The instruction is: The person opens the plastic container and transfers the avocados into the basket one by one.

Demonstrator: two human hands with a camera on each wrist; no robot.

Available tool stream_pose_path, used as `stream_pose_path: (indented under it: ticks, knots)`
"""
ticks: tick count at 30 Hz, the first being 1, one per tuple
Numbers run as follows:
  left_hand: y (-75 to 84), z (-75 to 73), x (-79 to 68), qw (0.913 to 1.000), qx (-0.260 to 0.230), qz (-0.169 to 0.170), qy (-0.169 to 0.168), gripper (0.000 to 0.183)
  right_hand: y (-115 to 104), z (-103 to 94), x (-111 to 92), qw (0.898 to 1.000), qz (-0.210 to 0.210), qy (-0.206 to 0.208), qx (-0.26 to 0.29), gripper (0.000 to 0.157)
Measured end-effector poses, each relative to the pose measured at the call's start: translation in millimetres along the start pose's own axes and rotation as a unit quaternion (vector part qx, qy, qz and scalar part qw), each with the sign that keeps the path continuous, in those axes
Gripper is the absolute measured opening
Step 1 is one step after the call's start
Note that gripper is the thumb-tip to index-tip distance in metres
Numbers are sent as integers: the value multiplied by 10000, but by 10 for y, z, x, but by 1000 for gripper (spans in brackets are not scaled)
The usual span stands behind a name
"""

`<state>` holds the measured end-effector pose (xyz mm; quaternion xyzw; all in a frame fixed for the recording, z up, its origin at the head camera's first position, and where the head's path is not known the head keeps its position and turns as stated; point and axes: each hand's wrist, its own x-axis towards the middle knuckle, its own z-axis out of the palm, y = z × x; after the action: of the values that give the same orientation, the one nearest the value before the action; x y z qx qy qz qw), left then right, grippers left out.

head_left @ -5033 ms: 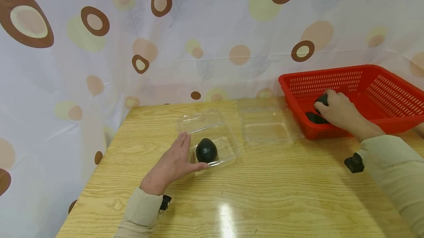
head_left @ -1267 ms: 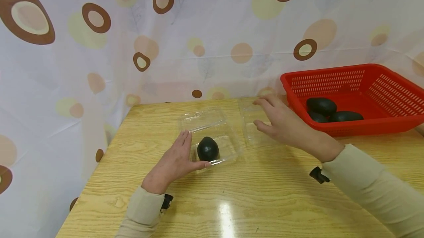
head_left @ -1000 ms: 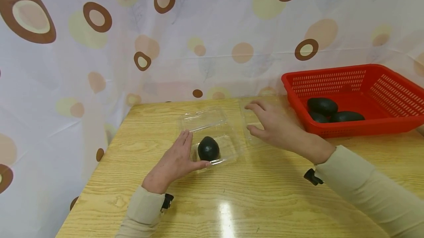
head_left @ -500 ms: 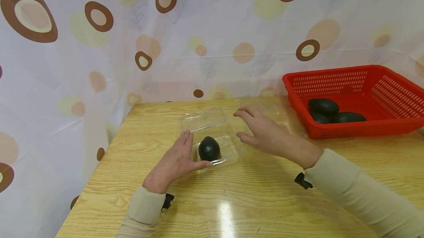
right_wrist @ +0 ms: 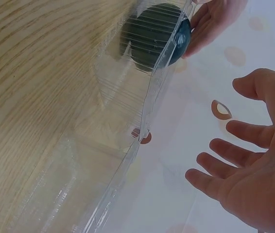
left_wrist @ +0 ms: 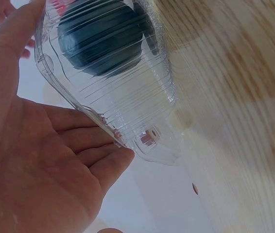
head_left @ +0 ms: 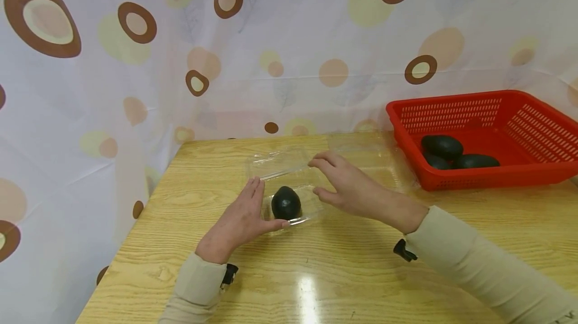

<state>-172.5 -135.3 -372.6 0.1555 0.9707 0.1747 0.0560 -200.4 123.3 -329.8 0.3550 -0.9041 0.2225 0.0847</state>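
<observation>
A dark green avocado [head_left: 286, 203] sits in the front-left part of a clear plastic clamshell box [head_left: 280, 162], whose lid lies folded back. My left hand [head_left: 237, 221] rests along the box's left side, thumb at the front rim. In the left wrist view, straight fingers [left_wrist: 111, 165] of that hand touch the rim. At the box's right side is my right hand [head_left: 349, 186], fingers and thumb spread apart with nothing between them. The right wrist view shows those fingers [right_wrist: 220, 170] beside the box's edge [right_wrist: 149, 107].
A second clear plastic box [head_left: 384, 163] lies behind my right hand, beside the red basket [head_left: 519, 176]. Inside the basket, three avocados [head_left: 444, 147] are bunched at its left end. A patterned cloth [head_left: 298, 38] hangs behind the wooden table [head_left: 289, 279].
My right hand let go of an avocado in the red basket, came out and moved left to the open box. My left hand stayed at the box beside its avocado.
</observation>
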Motion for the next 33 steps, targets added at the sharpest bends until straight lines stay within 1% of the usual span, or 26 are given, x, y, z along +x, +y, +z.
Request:
stream_pose_path:
  ticks: [9,14,19,26,29,33]
  knots:
    - [5,0,4,10000,13,-8,5,118,-39,37,11,10000,-9,-37,26,51]
    - [5,0,6,10000,16,-11,-22,118,-66,95,23,9999,-45,-100,88,51]
    - [5,1,-2,9999,109,23,-9,118,-107,174,35,9997,-169,-186,82,52]
    - [8,4,-14,9999,105,58,50,117,-152,300,73,9987,-478,-156,26,49]
    - [5,7,-12,9999,95,72,62,117,-164,354,94,9987,-419,-304,26,48]
    - [4,7,-9,9999,45,107,88,116,-179,416,128,9977,-239,-582,236,47]
